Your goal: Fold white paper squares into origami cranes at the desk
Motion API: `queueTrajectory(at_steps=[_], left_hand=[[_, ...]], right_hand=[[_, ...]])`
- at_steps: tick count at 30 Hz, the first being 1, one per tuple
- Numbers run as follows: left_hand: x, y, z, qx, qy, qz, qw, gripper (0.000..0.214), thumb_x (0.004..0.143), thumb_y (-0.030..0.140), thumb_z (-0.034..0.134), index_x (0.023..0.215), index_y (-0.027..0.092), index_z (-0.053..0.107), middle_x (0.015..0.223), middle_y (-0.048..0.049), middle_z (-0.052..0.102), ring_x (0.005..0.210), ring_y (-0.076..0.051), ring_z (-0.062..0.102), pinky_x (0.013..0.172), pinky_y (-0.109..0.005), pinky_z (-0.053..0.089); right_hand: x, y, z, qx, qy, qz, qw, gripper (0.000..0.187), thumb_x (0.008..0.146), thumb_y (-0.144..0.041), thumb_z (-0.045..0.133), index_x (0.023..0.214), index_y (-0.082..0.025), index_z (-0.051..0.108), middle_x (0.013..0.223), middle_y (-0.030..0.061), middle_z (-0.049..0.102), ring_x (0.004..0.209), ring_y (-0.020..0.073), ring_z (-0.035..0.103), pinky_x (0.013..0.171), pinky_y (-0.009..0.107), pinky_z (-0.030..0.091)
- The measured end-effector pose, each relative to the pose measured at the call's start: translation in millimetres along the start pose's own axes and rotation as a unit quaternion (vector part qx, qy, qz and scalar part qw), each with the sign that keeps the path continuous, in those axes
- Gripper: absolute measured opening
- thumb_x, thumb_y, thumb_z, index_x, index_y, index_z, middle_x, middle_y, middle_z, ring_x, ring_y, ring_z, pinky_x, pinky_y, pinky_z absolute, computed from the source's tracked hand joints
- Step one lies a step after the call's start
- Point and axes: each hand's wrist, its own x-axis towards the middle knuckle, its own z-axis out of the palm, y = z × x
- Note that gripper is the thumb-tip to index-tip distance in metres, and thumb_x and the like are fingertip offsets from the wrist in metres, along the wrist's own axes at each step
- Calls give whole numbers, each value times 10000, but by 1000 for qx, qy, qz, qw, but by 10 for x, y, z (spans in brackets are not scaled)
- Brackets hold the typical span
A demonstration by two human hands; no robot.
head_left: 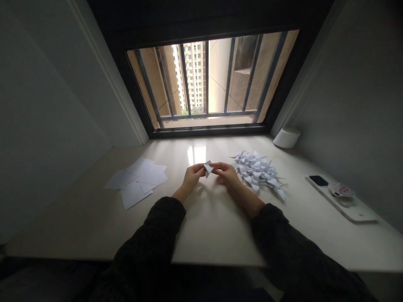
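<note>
A small piece of folded white paper (pixel 208 168) is held up over the sill, pinched between both of my hands. My left hand (pixel 192 176) grips its left side with thumb and fingertips. On the other side, my right hand (pixel 226 173) has its fingers closed on the right edge. The finer folds are too small to make out. Just right of my right hand lies a heap of folded paper cranes (pixel 256 170). Several loose white paper sheets (pixel 138 180) overlap each other to the left of my left hand.
The pale, glossy sill (pixel 204 235) runs up to a dark-framed window (pixel 208 132) with bars outside. A white phone (pixel 341 201) with a round grip on its back lies at the right. A white rounded object (pixel 286 138) stands in the back right corner.
</note>
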Motion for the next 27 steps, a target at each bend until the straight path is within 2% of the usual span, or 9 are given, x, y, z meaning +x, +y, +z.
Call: queueTrajectory(at_steps=[6, 10, 12, 18, 22, 27], left_hand=[[-5, 11, 2, 4, -6, 4, 1000, 434, 679, 451, 751, 982, 141, 733, 898, -87, 733, 794, -187, 658, 758, -334, 523], [-3, 31, -5, 17, -19, 14, 1000, 602, 712, 442, 734, 1231, 159, 615, 843, -68, 736, 745, -166, 660, 716, -305, 529], [-1, 33, -16, 48, -24, 37, 998, 609, 733, 432, 720, 1266, 170, 586, 831, -62, 738, 740, -166, 664, 710, -300, 530], [-3, 26, -23, 145, 2, 100, 984, 421, 732, 421, 727, 1083, 189, 713, 987, -103, 735, 871, -232, 688, 736, -333, 541], [7, 23, -10, 101, 30, 79, 991, 403, 715, 451, 734, 1014, 182, 743, 969, -94, 743, 858, -238, 689, 796, -387, 542], [29, 18, -22, 49, 70, 44, 995, 393, 700, 449, 744, 987, 181, 750, 917, -82, 749, 827, -230, 689, 782, -402, 546]], right_hand=[[-21, -19, 24, 50, -3, 41, 998, 351, 515, -402, 846, 802, -223, 753, 783, 47, 747, 777, 228, 681, 766, 375, 514], [-49, -80, 46, 63, 9, 63, 996, 336, 493, -390, 851, 763, -217, 751, 763, 41, 747, 758, 216, 674, 745, 357, 507], [-51, -95, 41, 54, 9, 63, 997, 333, 506, -394, 843, 773, -213, 759, 772, 39, 750, 770, 208, 672, 762, 347, 501], [5, -11, -23, 52, 25, 62, 996, 345, 517, -380, 846, 812, -214, 777, 785, 48, 754, 767, 207, 672, 792, 354, 503], [14, 9, -27, 60, -3, 55, 997, 367, 540, -400, 844, 848, -213, 777, 828, 55, 759, 814, 228, 688, 839, 380, 508], [-5, -47, 15, 80, -25, 61, 995, 415, 562, -445, 828, 910, -227, 765, 932, 49, 757, 918, 240, 688, 892, 392, 514]])
